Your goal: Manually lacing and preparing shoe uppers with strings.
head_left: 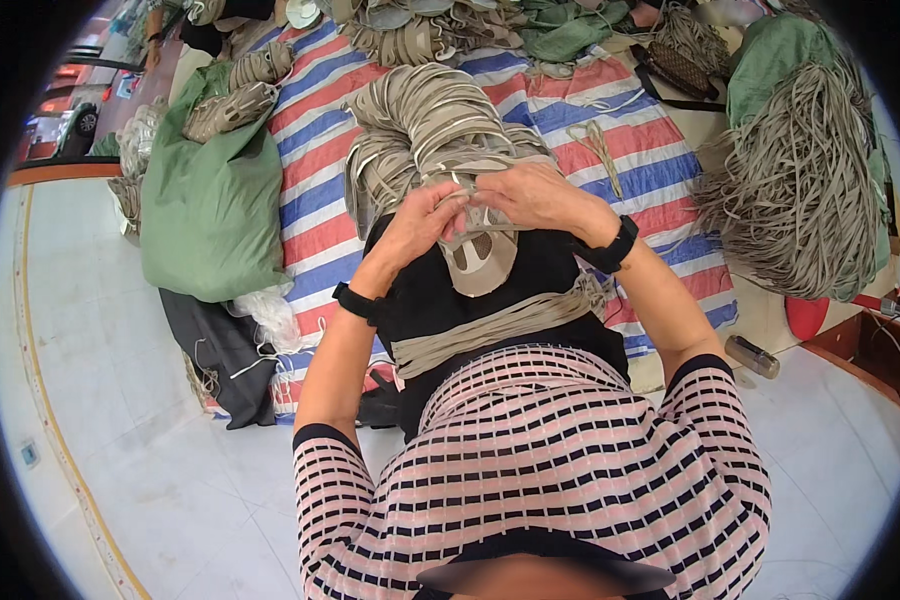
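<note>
Left hand (432,218), right hand (520,195), both gripping a beige shoe upper (478,270), stacked uppers (425,110) beyond, laces (490,325) nearer.

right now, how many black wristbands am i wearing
2: a black wristband just behind your left hand, and a second black wristband just behind your right hand.

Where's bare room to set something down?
White tiled floor, left of the green fabric bag; the red-white-blue striped sheet between the stacked beige shoe uppers and heaped beige laces, around a small beige lace bundle. Crowded: the sheet's far end and black-clothed lap.
</note>
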The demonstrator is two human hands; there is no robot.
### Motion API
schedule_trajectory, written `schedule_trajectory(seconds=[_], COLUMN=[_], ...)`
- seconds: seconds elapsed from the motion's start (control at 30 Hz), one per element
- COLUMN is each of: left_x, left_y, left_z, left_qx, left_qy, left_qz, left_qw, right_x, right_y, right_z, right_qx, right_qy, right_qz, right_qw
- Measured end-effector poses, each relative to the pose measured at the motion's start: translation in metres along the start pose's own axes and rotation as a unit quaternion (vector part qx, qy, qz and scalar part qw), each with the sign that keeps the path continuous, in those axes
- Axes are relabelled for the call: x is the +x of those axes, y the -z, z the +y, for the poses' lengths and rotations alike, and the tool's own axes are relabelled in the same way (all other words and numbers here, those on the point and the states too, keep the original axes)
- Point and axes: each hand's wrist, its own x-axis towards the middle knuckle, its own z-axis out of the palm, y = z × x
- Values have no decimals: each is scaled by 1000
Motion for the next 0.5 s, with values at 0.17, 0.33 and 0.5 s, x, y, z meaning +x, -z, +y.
schedule_trajectory(seconds=[0.17,0.33,0.5], left_x=[1,5,7], left_y=[-1,-7,-9], left_z=[-15,-10,5], left_qx=[51,-64,-163], left_qy=[-8,-7,106], left_qz=[-1,45,59], left_qw=[999,997,979], right_x=[-11,-9,-7], right_y=[-6,-13,-14], right_z=[13,19,18], right_qx=[43,84,37], right_qy=[-26,-70,-106], right_qz=[-27,-66,-49], right_qw=[998,992,992])
